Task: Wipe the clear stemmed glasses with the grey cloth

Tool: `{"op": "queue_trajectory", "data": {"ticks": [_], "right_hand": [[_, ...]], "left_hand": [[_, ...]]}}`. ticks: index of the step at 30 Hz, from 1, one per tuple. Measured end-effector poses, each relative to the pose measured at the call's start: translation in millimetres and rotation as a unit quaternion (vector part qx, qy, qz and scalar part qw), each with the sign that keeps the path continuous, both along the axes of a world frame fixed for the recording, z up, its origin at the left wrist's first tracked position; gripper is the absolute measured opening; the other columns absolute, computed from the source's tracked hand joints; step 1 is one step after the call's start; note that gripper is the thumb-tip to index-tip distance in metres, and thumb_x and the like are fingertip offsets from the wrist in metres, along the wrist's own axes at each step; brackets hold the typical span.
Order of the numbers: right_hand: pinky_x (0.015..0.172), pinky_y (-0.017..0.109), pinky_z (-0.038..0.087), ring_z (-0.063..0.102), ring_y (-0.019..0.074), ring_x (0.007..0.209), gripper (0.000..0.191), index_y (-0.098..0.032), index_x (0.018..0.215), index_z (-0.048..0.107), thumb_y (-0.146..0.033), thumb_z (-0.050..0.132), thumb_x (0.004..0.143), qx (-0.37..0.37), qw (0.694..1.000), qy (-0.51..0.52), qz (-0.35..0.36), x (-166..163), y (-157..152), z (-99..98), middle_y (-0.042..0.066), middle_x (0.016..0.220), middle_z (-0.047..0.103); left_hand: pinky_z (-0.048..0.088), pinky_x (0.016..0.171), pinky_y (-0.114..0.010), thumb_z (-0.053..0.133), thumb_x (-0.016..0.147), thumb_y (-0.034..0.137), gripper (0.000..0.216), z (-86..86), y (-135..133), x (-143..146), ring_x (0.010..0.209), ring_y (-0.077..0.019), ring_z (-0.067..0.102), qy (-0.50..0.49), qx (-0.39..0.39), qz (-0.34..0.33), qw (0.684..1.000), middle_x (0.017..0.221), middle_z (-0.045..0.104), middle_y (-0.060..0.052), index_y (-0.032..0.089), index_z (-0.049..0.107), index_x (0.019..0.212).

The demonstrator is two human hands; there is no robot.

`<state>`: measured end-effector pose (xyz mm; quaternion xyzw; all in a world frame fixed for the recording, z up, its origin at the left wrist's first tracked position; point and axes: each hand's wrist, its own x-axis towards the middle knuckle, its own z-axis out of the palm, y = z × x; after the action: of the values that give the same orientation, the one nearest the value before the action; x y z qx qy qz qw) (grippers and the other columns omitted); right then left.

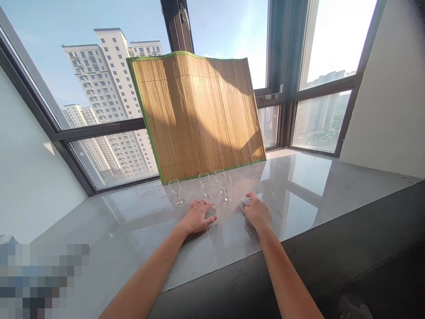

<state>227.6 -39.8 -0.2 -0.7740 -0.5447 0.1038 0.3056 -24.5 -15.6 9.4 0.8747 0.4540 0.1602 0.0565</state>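
Several clear stemmed glasses stand upright on the grey tiled ledge. One glass [174,188] is set apart on the left, and another glass [226,182] stands at the right of the group. My left hand [198,216] rests low with its fingers spread and thumb out, in front of a middle glass [206,182]. Its fingertips are close to that glass's foot; I cannot tell whether they touch it. To the right of the glasses, my right hand [257,213] is closed around a crumpled white cloth [245,202], which sits near the ledge surface.
A bamboo mat [202,119] with green edging leans upright against the window behind the glasses. Dark window frames [287,71] and a pale wall [381,102] bound the tiled ledge [133,239]. Its front edge drops to a dark grey face [332,248]. A blurred patch covers the lower left.
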Motion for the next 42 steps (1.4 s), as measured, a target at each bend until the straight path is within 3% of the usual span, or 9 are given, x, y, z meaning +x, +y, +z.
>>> {"op": "queue_trajectory", "data": {"ticks": [5, 10, 18, 21, 25, 31, 38, 42], "right_hand": [[0.066, 0.027, 0.040, 0.064, 0.0231, 0.092, 0.041, -0.027, 0.121, 0.055, -0.025, 0.050, 0.080, 0.000, 1.000, 0.002, 0.004, 1, -1, 1.1, 0.007, 0.102, 0.068], [0.067, 0.027, 0.040, 0.064, 0.0228, 0.093, 0.041, -0.026, 0.121, 0.055, -0.024, 0.051, 0.080, -0.005, 1.000, -0.001, 0.004, 1, -2, 1.7, 0.007, 0.101, 0.069], [0.070, 0.027, 0.041, 0.064, 0.0230, 0.093, 0.041, -0.026, 0.121, 0.056, -0.025, 0.051, 0.080, -0.007, 1.000, 0.003, 0.002, 1, -1, 1.8, 0.007, 0.101, 0.069], [0.067, 0.027, 0.040, 0.064, 0.0228, 0.093, 0.040, -0.027, 0.119, 0.056, -0.025, 0.051, 0.080, -0.005, 1.000, 0.005, 0.002, 1, -1, 1.2, 0.007, 0.101, 0.069], [0.064, 0.027, 0.038, 0.064, 0.0231, 0.092, 0.039, -0.028, 0.118, 0.056, -0.025, 0.051, 0.080, 0.003, 1.000, 0.002, 0.003, 2, -1, -0.6, 0.006, 0.100, 0.069], [0.062, 0.027, 0.036, 0.064, 0.0227, 0.090, 0.040, -0.027, 0.118, 0.056, -0.025, 0.051, 0.078, 0.009, 1.000, 0.002, 0.004, 2, 0, -2.8, 0.006, 0.100, 0.069], [0.060, 0.026, 0.035, 0.063, 0.0226, 0.088, 0.039, -0.028, 0.117, 0.056, -0.026, 0.051, 0.078, 0.002, 1.000, 0.010, 0.009, 3, 1, -3.7, 0.005, 0.098, 0.069], [0.062, 0.027, 0.036, 0.063, 0.0238, 0.089, 0.040, -0.028, 0.117, 0.055, -0.026, 0.050, 0.078, -0.005, 1.000, 0.008, 0.006, 3, 1, -1.6, 0.006, 0.098, 0.068]], "left_hand": [[0.022, 0.108, -0.051, 0.039, 0.087, 0.061, 0.054, 4.3, -12, 4, 0.118, -0.0330, 0.047, 0.054, 0.022, 0.066, 0.996, 0.119, 0.058, -0.013, 0.025, 0.062, 0.120], [0.031, 0.099, -0.052, 0.043, 0.079, 0.068, 0.066, 3.6, -22, -1, 0.119, -0.0406, 0.048, 0.069, -0.013, 0.155, 0.985, 0.123, 0.058, -0.020, 0.019, 0.062, 0.119], [0.025, 0.104, -0.058, 0.033, 0.074, 0.080, 0.079, 7.7, -7, -37, 0.130, -0.0410, 0.038, 0.121, -0.064, 0.302, 0.944, 0.133, 0.053, -0.022, 0.020, 0.063, 0.116], [0.020, 0.106, -0.060, 0.037, 0.072, 0.079, 0.079, 8.4, -2, -47, 0.133, -0.0410, 0.036, 0.118, -0.071, 0.306, 0.942, 0.136, 0.051, -0.022, 0.020, 0.062, 0.117], [0.012, 0.110, -0.061, 0.035, 0.072, 0.081, 0.084, 5.5, 2, -54, 0.140, -0.0388, 0.025, 0.122, -0.098, 0.298, 0.941, 0.149, 0.037, -0.020, 0.021, 0.056, 0.128], [0.012, 0.113, -0.058, 0.033, 0.074, 0.082, 0.093, 0.1, 12, -65, 0.144, -0.0356, 0.019, 0.118, -0.136, 0.285, 0.942, 0.154, 0.027, -0.017, 0.019, 0.042, 0.142], [0.008, 0.114, -0.060, 0.014, 0.080, 0.079, 0.094, -4.2, 26, -75, 0.146, -0.0317, 0.009, 0.152, -0.132, 0.273, 0.941, 0.158, 0.017, -0.013, 0.019, 0.021, 0.152], [0.008, 0.114, -0.060, 0.010, 0.081, 0.078, 0.090, -2.4, 25, -76, 0.147, -0.0313, 0.009, 0.158, -0.128, 0.283, 0.937, 0.159, 0.015, -0.010, 0.024, 0.019, 0.152]]}}
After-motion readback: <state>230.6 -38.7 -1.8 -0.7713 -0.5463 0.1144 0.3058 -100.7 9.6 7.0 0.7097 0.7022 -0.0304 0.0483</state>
